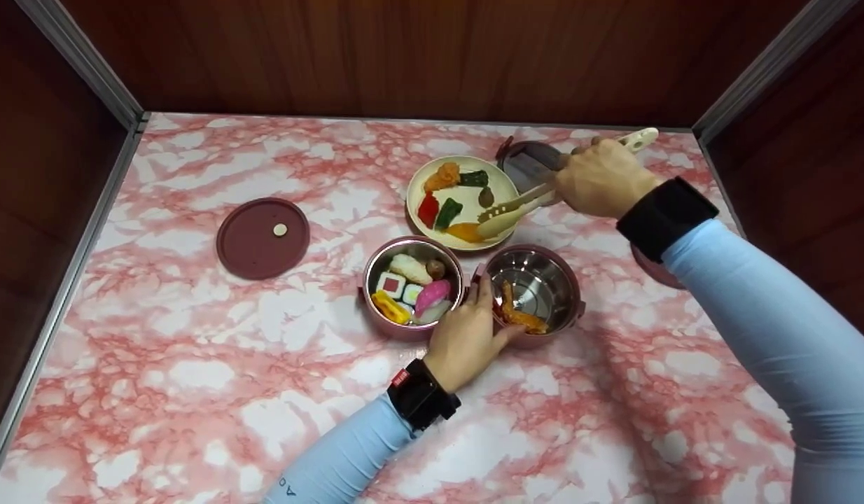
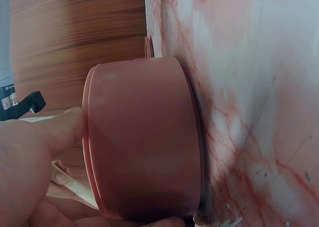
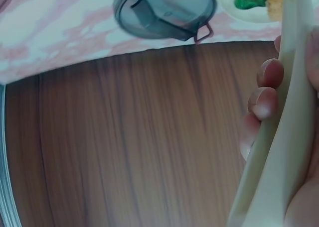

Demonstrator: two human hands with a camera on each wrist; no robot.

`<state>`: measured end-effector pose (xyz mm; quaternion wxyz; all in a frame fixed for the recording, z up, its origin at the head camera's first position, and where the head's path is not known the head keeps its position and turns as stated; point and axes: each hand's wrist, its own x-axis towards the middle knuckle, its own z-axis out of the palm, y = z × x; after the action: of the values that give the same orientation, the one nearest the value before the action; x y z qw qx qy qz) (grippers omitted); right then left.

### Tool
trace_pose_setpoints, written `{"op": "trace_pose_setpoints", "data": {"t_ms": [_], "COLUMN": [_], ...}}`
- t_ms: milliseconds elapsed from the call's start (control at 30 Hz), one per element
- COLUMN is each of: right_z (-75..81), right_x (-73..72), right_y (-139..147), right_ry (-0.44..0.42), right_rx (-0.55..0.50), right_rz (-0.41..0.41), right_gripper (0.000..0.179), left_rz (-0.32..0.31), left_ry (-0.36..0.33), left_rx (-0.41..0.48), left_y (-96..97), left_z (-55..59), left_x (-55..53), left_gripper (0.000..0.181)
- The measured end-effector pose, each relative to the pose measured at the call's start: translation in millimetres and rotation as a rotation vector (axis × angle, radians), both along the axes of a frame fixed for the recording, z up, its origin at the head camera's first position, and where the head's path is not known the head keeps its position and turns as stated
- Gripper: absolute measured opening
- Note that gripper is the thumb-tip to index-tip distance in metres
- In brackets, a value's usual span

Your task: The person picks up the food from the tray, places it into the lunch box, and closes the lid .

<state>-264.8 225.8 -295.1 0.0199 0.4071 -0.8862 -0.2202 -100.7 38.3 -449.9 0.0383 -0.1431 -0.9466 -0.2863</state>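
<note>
My left hand [image 1: 463, 343] holds a pink-red metal-lined lunch container [image 1: 577, 287] by its left side, with the thumb on the rim in the left wrist view. Inside it lie orange-brown food pieces [image 1: 526, 322]. My right hand [image 1: 603, 178] grips cream tongs [image 1: 519, 210] round both arms. Their tips reach down to an orange-yellow toy food piece [image 1: 463, 232] at the near edge of a cream plate [image 1: 467, 196]; whether they pinch it I cannot tell. Green, red and orange toy foods also lie on that plate.
A second container [image 1: 369, 287] holding toy sushi stands left of the held one. On the left lies a dark red round lid [image 1: 257, 245]. Behind the tongs is a grey translucent lid [image 1: 526, 164] with side clips. Another dark red disc [image 1: 656, 269] is partly under the right forearm.
</note>
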Motion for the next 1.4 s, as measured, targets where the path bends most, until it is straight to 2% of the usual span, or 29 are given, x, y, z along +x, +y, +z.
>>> {"op": "trace_pose_setpoints", "data": {"t_ms": [167,300,467,667,833,1100,1400], "right_z": [-2.7,-3.0,-2.5,-3.0,-2.1,8.7,18.1], "right_x": [1.0,1.2,-0.7,-5.0,-3.1,-0.3,3.2], "right_y": [-3.2,-7.4,-13.5,-16.3,-16.6,-10.9,-2.1], "right_ry": [-0.012,-0.012,-0.012,-0.054,-0.083,-0.127,-0.139], "right_rx": [0.089,0.110,0.135,0.088,0.043,-0.009,-0.031], "right_rz": [0.011,0.036,0.030,-0.018,-0.031,-0.137,-0.117], "right_gripper": [0.013,0.022,0.018,0.017,0.010,0.012,0.006], "left_rz": [0.001,-0.002,-0.003,0.003,0.007,0.009,0.006], "left_ry": [-0.016,-0.017,-0.023,-0.022,-0.017,-0.019,-0.019], "left_rx": [0.005,0.006,0.005,-0.010,-0.009,-0.020,-0.001], "left_y": [-0.1,-0.2,-0.6,-0.2,0.0,0.4,0.3], "left_z": [-0.5,-0.1,0.7,-0.2,-0.4,0.5,1.2], "left_x": [-0.5,-0.5,-0.6,-0.2,-0.2,0.1,0.8], "left_gripper": [0.102,0.102,0.102,0.101,0.102,0.103,0.103]}}
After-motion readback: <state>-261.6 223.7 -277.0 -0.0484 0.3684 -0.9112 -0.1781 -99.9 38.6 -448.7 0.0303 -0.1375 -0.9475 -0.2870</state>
